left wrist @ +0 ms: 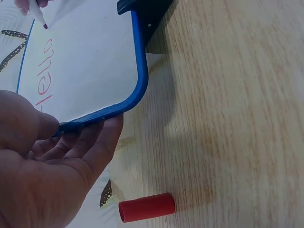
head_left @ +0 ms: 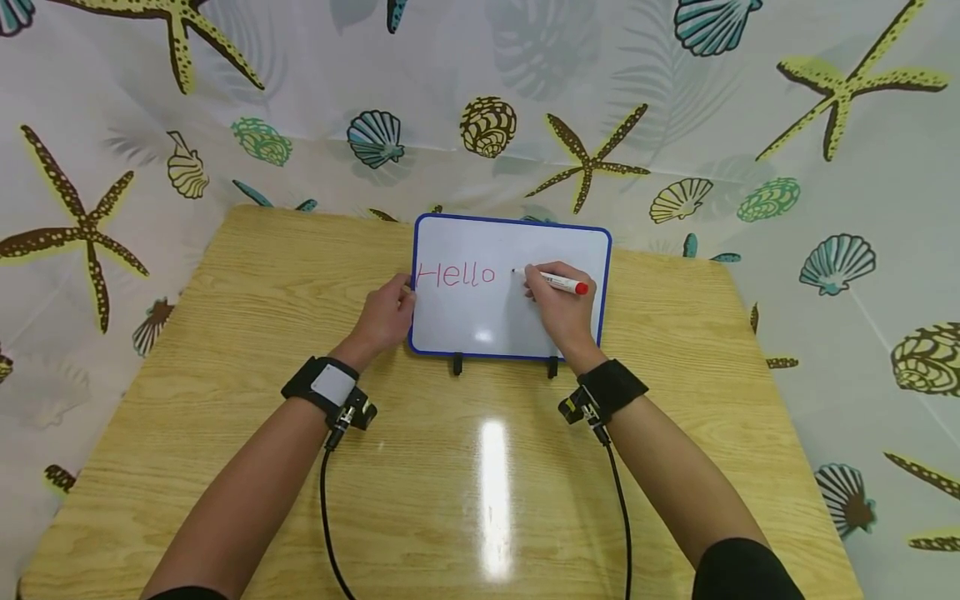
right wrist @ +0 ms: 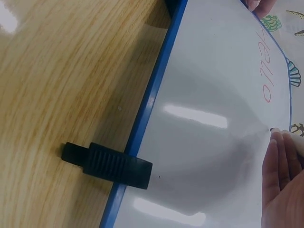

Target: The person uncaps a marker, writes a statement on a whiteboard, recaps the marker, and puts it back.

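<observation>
A blue-framed whiteboard (head_left: 487, 321) stands tilted on the table, with "Hello" written on it in red. At its left edge my left hand (head_left: 387, 314) grips the frame, thumb in front and fingers behind, as the left wrist view shows. My right hand (head_left: 566, 304) pinches a white marker (head_left: 558, 282) with a red end. The marker's dark tip is at the board's surface, just right of the "o"; whether it touches I cannot tell. In the right wrist view, the fingers (right wrist: 273, 166) hide most of the marker.
Black stand clips (head_left: 457, 364) hold the board's lower edge. A red marker cap (left wrist: 147, 207) lies on the wooden table (head_left: 420, 492) behind the board's left side, hidden in the head view. A cloth with shells and starfish (head_left: 315, 75) hangs behind. Cables run from both wrist cameras.
</observation>
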### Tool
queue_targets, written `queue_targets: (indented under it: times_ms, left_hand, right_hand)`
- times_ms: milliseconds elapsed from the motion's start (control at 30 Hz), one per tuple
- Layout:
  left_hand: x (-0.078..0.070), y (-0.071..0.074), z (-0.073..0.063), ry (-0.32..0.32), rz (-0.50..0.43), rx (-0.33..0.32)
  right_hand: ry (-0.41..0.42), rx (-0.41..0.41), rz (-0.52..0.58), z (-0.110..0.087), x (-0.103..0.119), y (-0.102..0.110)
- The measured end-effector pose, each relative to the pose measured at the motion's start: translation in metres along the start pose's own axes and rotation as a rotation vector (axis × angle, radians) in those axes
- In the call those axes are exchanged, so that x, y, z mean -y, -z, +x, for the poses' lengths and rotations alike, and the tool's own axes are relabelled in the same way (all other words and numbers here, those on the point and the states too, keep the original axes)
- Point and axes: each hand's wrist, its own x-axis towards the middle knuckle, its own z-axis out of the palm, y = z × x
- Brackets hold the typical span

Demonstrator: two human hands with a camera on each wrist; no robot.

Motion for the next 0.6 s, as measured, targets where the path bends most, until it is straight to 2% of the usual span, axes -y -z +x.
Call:
queue_targets:
  times_ms: [600]
  left_hand:
    - [-0.0007,-0.0006,-0.0018,-0.007,0.002,-0.003]
  right_hand:
    - [-0.023,0.001,-0.034,0.0019,-0.0048,0.0002]
